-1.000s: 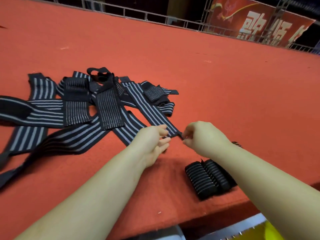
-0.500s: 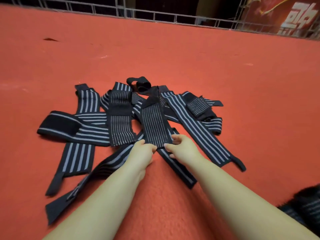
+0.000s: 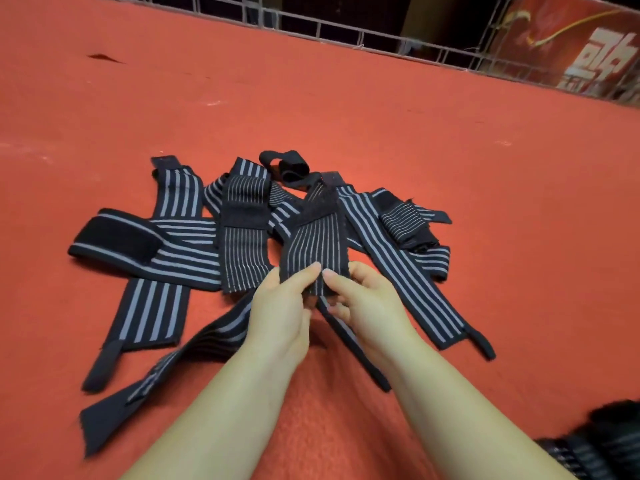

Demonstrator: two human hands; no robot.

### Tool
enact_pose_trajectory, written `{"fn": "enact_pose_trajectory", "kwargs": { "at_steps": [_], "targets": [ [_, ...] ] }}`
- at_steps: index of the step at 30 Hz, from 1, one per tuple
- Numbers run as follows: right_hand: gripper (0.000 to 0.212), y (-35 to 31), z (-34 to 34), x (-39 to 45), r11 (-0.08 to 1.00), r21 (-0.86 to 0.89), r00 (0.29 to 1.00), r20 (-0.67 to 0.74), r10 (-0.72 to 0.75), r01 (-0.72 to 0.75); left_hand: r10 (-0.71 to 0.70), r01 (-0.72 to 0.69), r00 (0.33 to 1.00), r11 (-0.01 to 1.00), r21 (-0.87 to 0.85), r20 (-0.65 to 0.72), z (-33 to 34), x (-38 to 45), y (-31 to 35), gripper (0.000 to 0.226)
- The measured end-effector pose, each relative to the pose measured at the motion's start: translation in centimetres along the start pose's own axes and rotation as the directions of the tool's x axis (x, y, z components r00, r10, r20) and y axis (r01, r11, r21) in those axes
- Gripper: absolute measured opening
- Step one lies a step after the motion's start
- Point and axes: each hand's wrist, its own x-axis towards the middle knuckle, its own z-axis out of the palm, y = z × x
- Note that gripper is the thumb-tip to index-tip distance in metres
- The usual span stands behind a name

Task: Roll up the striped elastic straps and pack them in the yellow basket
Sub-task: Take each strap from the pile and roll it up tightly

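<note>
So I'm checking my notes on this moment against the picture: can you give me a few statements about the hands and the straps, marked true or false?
1. Both hands hold the near end of the same thin-striped strap. True: the left hand and the right hand pinch it side by side.
2. The yellow basket stands beside the pile. False: no basket is in view.
3. The straps lie on a red carpet. True.
4. Every strap in the pile is already rolled. False: most lie flat and crossed over one another, such as the wide-striped strap to the right.
5. A metal railing runs along the far edge. True.
</note>
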Motion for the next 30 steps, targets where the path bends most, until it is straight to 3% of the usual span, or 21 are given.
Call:
{"fn": "enact_pose_trajectory", "kwargs": {
  "at_steps": [5,7,9,13,17,19,21,22,24,27,29,30],
  "targets": [
    [0.019,-3.9,0.9,-2.5,0.94,0.3,0.986,0.058,0.154,-0.165,0.038,-0.066,0.975,0.991,0.119,0.22,-0.2,-3.9,2.3,0.021],
    [0.026,-5.5,1.2,-3.1,0.91,0.326,0.966,0.127,0.226,-0.256,-0.01,-0.052,0.952,0.98,0.194,0.306,-0.5,-5.5,3.0,0.022],
    [0.024,-6.7,1.2,-3.2,0.901,0.348,0.965,0.139,0.223,-0.259,-0.069,-0.038,0.931,0.958,0.283,0.358,-1.0,-6.9,3.7,0.021],
    [0.019,-9.7,0.6,-3.0,0.902,0.426,0.997,0.027,0.071,-0.075,-0.141,-0.023,0.914,0.919,0.395,0.381,-2.9,-8.9,5.4,0.02],
    [0.01,-11.4,-0.3,-4.2,0.824,0.55,0.99,-0.068,-0.12,0.138,-0.086,0.013,0.965,0.959,0.282,0.249,-5.3,-9.8,6.8,0.018],
    [0.009,-10.5,-0.8,-5.5,0.802,0.53,0.96,-0.193,-0.203,0.276,-0.07,0.028,0.98,0.975,0.219,0.187,-6.7,-10.1,7.1,0.022],
    [0.012,-7.9,-1.3,-7.1,0.829,0.455,0.934,-0.293,-0.205,0.325,-0.06,0.032,0.988,0.98,0.195,0.139,-8.0,-10.5,7.0,0.028],
    [0.013,-5.9,-1.5,-7.8,0.861,0.426,0.939,-0.308,-0.152,0.279,-0.064,0.038,0.989,0.98,0.193,0.131,-8.5,-10.7,6.9,0.027],
    [0.01,-1.5,-1.6,-9.8,0.924,0.381,0.955,-0.283,0.083,0.033,-0.092,0.068,0.988,0.98,0.189,0.12,-9.5,-11.1,6.5,0.02],
    [0.01,4.0,-0.7,-13.4,0.871,0.31,0.887,-0.14,0.439,-0.382,-0.12,0.101,0.989,0.974,0.204,0.084,-10.1,-11.8,5.6,0.018],
    [0.021,5.5,0.2,-15.3,0.863,0.155,0.868,-0.052,0.494,-0.481,-0.099,0.074,0.992,0.962,0.264,0.081,-9.9,-12.3,5.2,0.017],
    [0.023,5.7,0.6,-15.9,0.887,0.057,0.886,-0.046,0.462,-0.459,-0.083,0.052,0.993,0.951,0.304,0.089,-9.8,-12.6,5.1,0.017]
  ]
}}
